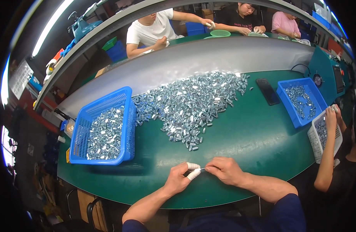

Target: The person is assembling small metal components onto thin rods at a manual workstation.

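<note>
Near the front edge of the green table, my two hands meet fingertip to fingertip. White wraps cover the thumb and forefinger of my left hand (180, 177), which are pinched together; whatever sits between them is too small to make out. My right hand (226, 170) pinches a thin metal rod (202, 168) whose end reaches the left fingertips. Beyond the hands spreads a big heap of small shiny metal sleeves (193, 104). To the left, a blue plastic basket (127, 127) holds many more such pieces.
A black phone (267, 91) lies right of the heap. Farther right stand a blue tray (298, 123) and a white basket (315, 142) with metal pieces, a co-worker's hands (332, 112) beside it. A grey metal partition (162, 65) runs behind; several people work beyond it.
</note>
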Tool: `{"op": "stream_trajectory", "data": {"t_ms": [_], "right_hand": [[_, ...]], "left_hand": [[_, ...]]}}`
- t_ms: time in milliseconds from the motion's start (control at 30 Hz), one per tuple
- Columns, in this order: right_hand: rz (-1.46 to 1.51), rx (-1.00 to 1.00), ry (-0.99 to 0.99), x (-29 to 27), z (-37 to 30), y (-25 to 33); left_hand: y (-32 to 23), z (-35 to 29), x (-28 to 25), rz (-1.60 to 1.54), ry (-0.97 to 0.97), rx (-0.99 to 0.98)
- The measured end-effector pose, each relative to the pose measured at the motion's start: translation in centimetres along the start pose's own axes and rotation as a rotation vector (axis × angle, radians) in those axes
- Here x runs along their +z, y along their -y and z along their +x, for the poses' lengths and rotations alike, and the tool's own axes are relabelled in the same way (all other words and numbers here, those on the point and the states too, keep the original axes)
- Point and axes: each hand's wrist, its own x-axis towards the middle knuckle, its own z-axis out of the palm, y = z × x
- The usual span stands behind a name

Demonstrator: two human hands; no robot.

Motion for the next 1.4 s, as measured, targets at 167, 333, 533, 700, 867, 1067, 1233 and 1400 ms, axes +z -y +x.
{"op": "stream_trajectory", "data": {"t_ms": [167,333,533,700,867,1067,1233,1400], "right_hand": [[0.012,0.005,-0.005,-0.1,0.1,0.1],[0.004,0.001,0.004,-0.1,0.1,0.1],[0.006,0.003,0.005,-0.1,0.0,0.2],[0.011,0.011,-0.004,-0.1,0.1,0.4],[0.006,-0.013,-0.005,0.0,0.0,-0.1],[0.007,0.069,0.027,0.5,-0.3,-0.4],[0.177,0.328,0.083,0.2,0.1,0.7],[0.284,0.357,0.08,0.7,-0.4,0.2]], "left_hand": [[0.0,0.0,0.0,0.007,-0.003,0.005],[0.2,-0.1,0.1,0.006,0.004,-0.017],[0.1,-0.1,-0.1,0.009,0.016,-0.018],[0.0,-0.1,-0.1,0.006,0.024,-0.019],[0.0,0.0,0.0,0.002,0.023,-0.023],[0.9,0.5,0.3,0.071,0.0,0.101],[0.9,1.2,0.2,0.148,-0.037,0.269],[0.7,0.4,0.3,0.168,-0.064,0.326]]}}
